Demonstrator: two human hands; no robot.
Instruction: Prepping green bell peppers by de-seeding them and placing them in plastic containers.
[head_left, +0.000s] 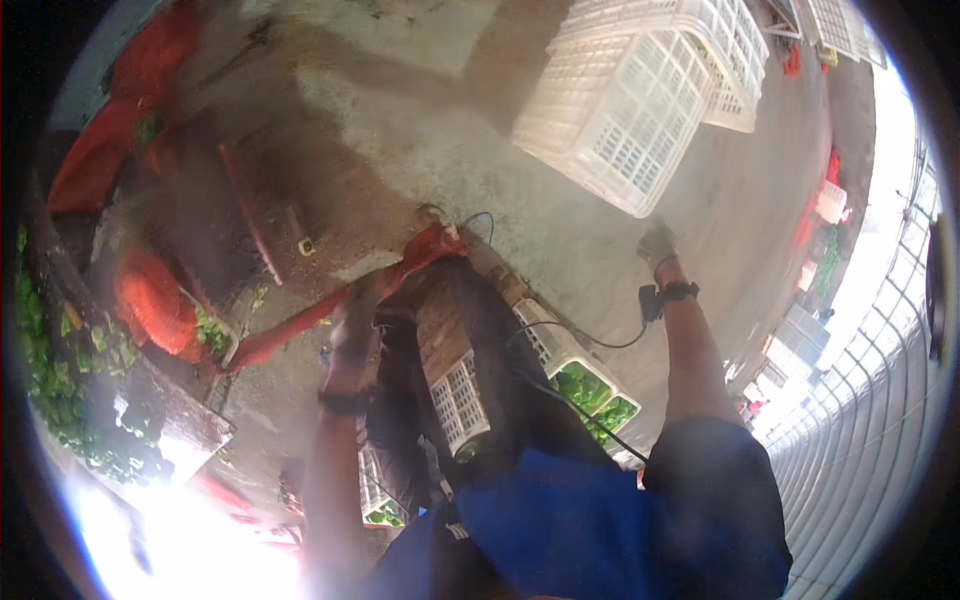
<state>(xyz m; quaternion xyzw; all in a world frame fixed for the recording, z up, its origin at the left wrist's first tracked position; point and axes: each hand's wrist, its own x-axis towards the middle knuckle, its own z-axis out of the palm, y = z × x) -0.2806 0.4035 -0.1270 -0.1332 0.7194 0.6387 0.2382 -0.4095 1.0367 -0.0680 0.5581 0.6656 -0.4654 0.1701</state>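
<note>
My right hand (658, 246), blurred and apparently in a pale glove, reaches out over the concrete floor (585, 277). It is just below the lower corner of a white plastic crate (600, 127), and I see nothing in it. My left hand (354, 311) is a dim blur beside my leg, overlapping a long strip of red mesh (412, 259). Whether its fingers grip the mesh is unclear. A dark band with a small device (660, 300) circles my right wrist, and a cable runs from it toward my body.
A second white crate (739, 67) adjoins the first. Crates of green vegetables (592, 390) stand beside my legs. Red mesh sacks (154, 300) and leafy greens (52, 390) lie at the left. A cable (480, 217) lies on the floor. Ribbed sheeting (847, 487) lines the right.
</note>
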